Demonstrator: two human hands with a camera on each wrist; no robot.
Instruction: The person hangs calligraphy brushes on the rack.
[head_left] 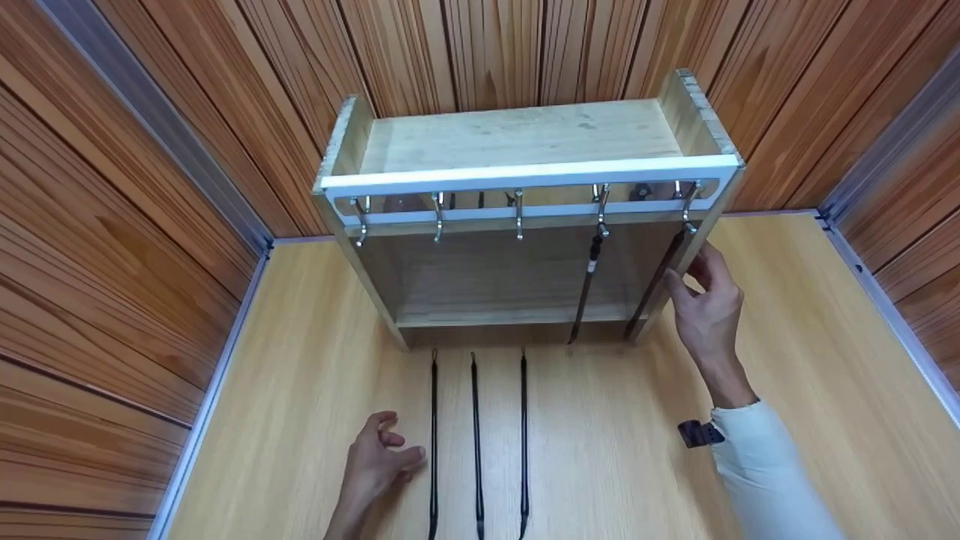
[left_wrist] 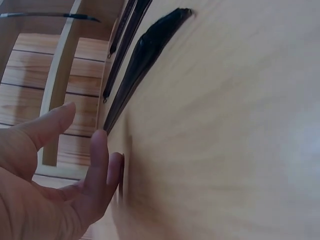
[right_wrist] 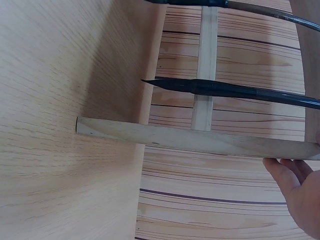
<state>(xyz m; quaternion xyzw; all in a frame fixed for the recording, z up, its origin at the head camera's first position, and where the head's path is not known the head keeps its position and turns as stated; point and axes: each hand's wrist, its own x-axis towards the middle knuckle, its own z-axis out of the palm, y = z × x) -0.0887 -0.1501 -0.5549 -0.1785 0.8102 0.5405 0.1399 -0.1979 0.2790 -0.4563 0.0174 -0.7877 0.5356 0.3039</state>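
Observation:
A light wooden rack point(head_left: 525, 139) stands at the back of the table, with a row of metal hooks point(head_left: 517, 217) under its white rail. Two dark brushes point(head_left: 589, 277) hang from the right-hand hooks. Three more brushes point(head_left: 475, 435) lie side by side on the table in front of it. My left hand point(head_left: 390, 450) rests on the table with loosely curled fingers just left of the leftmost lying brush point(left_wrist: 145, 55), holding nothing. My right hand point(head_left: 697, 289) is raised with relaxed fingers touching the rack's right side board point(right_wrist: 190, 137), beside the outermost hanging brush point(right_wrist: 240, 90).
Wood-panelled walls point(head_left: 112, 225) close in the table point(head_left: 787, 337) on the left, back and right, with metal strips along the corners. The three left hooks of the rack carry nothing. A dark wrist strap point(head_left: 701, 433) shows at my right sleeve.

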